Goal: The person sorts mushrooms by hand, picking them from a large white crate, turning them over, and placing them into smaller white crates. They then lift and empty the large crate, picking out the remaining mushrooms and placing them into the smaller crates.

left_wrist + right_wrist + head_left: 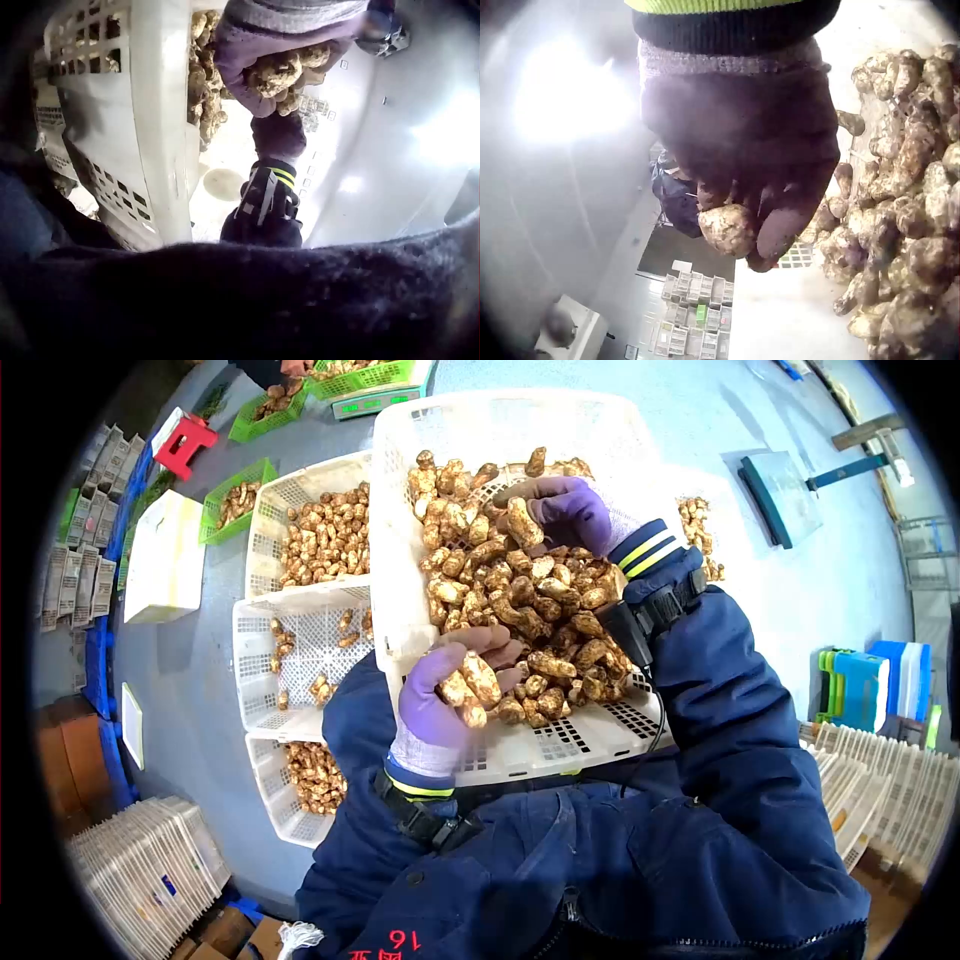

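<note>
Brown-and-cream mushrooms (540, 595) lie heaped in a large white crate (510, 412) in front of the person. The gloved left hand (436, 695) is at the crate's near left side, its fingers curled round several mushrooms (480, 680); the left wrist view shows these mushrooms (276, 75) in the purple glove (240, 56). Over the heap, the right hand (572, 508) pinches one mushroom (522, 522) between thumb and fingers. In the right wrist view the rounded end of that mushroom (727, 230) shows at the fingertips of the dark-looking glove (739, 142).
White crates of mushrooms (325, 535) stand at the left, one (300, 650) holding only scattered pieces. Farther off are green baskets (238, 500), a white box (165, 555), a red stool (184, 444) and a platform scale (782, 498). Another crate of mushrooms (697, 525) is at the right.
</note>
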Action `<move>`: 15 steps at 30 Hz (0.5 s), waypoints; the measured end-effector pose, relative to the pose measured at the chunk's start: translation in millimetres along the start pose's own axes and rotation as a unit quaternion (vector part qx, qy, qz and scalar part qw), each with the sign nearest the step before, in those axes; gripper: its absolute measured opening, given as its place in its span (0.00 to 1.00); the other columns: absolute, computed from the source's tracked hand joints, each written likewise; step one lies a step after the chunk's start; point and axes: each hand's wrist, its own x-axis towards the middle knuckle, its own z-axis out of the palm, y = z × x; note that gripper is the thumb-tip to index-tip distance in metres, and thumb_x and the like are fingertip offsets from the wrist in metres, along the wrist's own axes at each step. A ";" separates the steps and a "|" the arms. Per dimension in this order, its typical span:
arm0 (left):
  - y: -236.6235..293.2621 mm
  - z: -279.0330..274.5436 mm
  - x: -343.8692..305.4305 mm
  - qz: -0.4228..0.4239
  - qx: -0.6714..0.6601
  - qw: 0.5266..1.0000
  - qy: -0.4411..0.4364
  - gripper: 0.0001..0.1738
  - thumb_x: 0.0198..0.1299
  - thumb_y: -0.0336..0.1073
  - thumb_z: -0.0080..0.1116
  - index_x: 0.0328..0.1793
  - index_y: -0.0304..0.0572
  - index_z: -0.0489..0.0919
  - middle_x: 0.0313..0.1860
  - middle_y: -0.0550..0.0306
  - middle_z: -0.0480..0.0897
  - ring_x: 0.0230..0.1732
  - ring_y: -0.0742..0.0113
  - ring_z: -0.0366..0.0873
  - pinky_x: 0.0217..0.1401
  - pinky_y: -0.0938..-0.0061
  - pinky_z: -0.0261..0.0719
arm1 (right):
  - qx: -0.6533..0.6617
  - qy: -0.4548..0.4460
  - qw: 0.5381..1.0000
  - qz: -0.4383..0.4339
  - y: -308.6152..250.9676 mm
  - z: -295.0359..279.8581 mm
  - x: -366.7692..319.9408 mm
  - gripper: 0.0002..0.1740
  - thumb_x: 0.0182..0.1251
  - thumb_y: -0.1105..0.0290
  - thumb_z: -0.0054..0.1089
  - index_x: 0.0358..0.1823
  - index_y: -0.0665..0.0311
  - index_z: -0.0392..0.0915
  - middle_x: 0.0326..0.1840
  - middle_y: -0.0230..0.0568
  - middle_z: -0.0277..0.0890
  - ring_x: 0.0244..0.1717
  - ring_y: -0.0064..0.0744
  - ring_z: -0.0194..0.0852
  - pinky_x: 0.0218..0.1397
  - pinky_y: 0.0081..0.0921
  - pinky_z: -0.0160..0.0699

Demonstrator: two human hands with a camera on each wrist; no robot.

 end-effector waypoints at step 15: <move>0.2 -9.8 0.0 -0.016 0.226 0.974 -0.015 0.23 0.59 0.41 0.63 0.57 0.39 0.75 0.47 0.51 0.82 0.49 0.55 0.81 0.55 0.64 0.79 | -0.512 0.159 0.844 0.006 -20.9 29.8 33.8 0.21 0.63 0.67 0.50 0.57 0.61 0.77 0.40 0.47 0.83 0.40 0.41 0.83 0.49 0.35 0.80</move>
